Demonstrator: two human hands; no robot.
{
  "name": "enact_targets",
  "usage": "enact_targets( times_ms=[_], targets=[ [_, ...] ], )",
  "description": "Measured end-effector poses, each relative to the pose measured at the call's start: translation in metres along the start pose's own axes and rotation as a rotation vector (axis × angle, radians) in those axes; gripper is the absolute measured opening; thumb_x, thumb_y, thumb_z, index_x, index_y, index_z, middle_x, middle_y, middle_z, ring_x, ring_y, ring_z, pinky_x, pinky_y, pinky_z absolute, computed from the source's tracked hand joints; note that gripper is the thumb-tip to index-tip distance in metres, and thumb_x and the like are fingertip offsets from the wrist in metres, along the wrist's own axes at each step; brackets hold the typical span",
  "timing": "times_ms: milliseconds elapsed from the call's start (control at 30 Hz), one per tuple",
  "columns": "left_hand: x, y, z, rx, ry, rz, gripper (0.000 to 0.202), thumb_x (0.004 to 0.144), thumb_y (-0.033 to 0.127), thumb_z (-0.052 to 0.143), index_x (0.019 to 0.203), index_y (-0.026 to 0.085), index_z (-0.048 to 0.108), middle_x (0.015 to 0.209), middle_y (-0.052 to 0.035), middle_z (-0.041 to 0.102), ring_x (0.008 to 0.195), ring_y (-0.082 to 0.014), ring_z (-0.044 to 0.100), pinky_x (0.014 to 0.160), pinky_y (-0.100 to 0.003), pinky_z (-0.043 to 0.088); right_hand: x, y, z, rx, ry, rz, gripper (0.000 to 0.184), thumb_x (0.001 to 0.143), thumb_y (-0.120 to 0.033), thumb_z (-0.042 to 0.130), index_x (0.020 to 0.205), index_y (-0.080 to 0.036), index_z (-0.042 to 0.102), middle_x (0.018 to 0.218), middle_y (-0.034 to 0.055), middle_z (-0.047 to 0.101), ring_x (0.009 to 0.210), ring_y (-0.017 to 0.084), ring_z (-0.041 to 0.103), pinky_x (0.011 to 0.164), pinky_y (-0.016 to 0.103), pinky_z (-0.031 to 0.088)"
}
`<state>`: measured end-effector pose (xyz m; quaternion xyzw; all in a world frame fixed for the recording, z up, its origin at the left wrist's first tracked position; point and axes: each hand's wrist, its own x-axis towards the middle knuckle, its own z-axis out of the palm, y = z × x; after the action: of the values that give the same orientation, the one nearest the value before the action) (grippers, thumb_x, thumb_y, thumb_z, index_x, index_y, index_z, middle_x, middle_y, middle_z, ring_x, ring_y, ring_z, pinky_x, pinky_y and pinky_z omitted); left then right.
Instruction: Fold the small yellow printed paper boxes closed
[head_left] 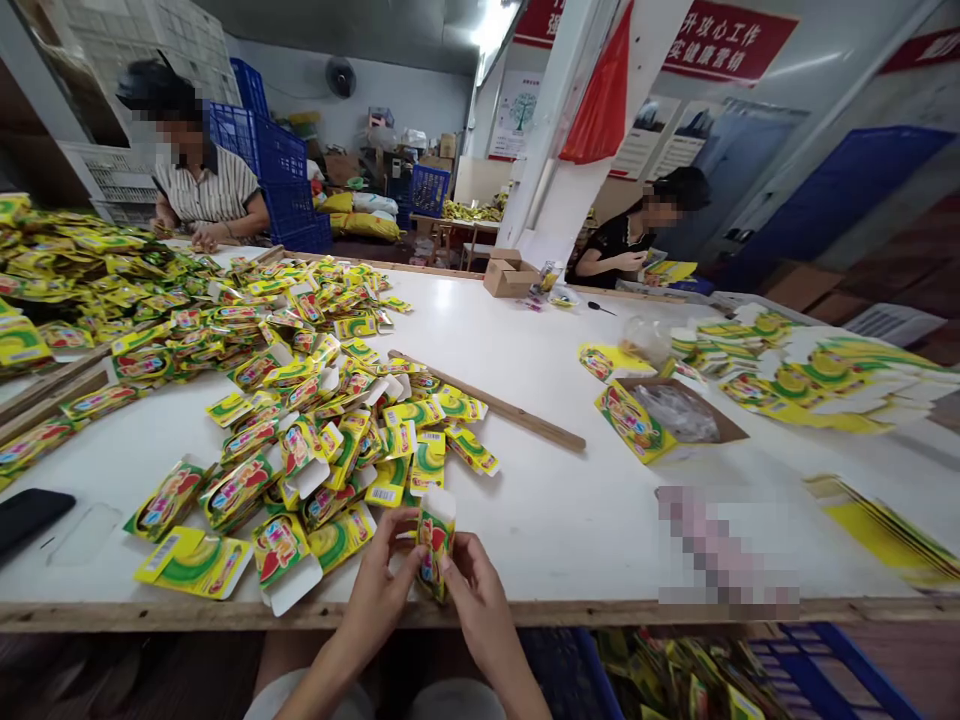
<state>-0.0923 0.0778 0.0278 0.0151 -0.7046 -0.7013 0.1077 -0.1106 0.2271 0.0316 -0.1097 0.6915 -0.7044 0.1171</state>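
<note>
A small yellow and green carton (435, 540) with a white end flap stands upright at the near edge of the white table (555, 500). My left hand (379, 590) pinches its left side and my right hand (480, 595) pinches its right side. Just beyond my hands a heap of the same small cartons (315, 400) spreads across the table's left half, many with open white flaps.
A wooden stick (495, 405) lies on the table's middle. Stacks of flat printed carton blanks (817, 375) and an open box with a plastic bag (679, 412) sit right. A black phone (30, 512) lies near left. Two other people sit across. Blue crates stand behind and below.
</note>
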Motion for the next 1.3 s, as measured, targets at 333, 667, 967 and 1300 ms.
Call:
enact_targets(
  times_ms=[333, 667, 967, 1300],
  targets=[
    [0.000, -0.006, -0.019, 0.124, -0.017, 0.011, 0.028, 0.087, 0.029, 0.058, 0.113, 0.022, 0.060, 0.107, -0.0072, 0.065, 0.091, -0.0197, 0.063, 0.084, -0.033, 0.052, 0.007, 0.008, 0.004, -0.126, 0.102, -0.151, 0.027, 0.090, -0.032, 0.054, 0.115, -0.023, 0.051, 0.108, 0.0071, 0.065, 0.094, 0.019, 0.064, 0.082, 0.029, 0.053],
    [0.010, 0.007, -0.018, 0.139, -0.079, 0.022, 0.019, 0.086, 0.028, 0.058, 0.101, 0.019, 0.066, 0.101, -0.0086, 0.072, 0.095, -0.0227, 0.067, 0.085, -0.034, 0.053, 0.032, -0.011, -0.007, -0.333, 0.023, -0.260, 0.019, 0.091, -0.030, 0.052, 0.092, -0.020, 0.069, 0.092, 0.0052, 0.068, 0.089, 0.020, 0.063, 0.079, 0.027, 0.050],
    [0.005, 0.001, -0.018, 0.213, -0.058, 0.085, 0.018, 0.087, 0.023, 0.055, 0.103, 0.021, 0.065, 0.110, -0.0095, 0.068, 0.106, -0.0248, 0.063, 0.095, -0.040, 0.049, 0.033, 0.003, -0.003, -0.192, 0.134, -0.230, 0.026, 0.089, -0.031, 0.058, 0.113, -0.020, 0.058, 0.094, 0.0061, 0.069, 0.088, 0.019, 0.065, 0.078, 0.028, 0.052],
    [0.003, 0.006, -0.012, 0.250, -0.001, 0.130, 0.014, 0.089, 0.027, 0.056, 0.094, 0.021, 0.066, 0.107, -0.0089, 0.068, 0.105, -0.0236, 0.062, 0.093, -0.037, 0.048, 0.022, -0.009, -0.002, -0.290, 0.057, -0.309, 0.008, 0.087, -0.026, 0.060, 0.091, -0.021, 0.065, 0.104, 0.0066, 0.067, 0.101, 0.021, 0.062, 0.089, 0.032, 0.048]
  ],
)
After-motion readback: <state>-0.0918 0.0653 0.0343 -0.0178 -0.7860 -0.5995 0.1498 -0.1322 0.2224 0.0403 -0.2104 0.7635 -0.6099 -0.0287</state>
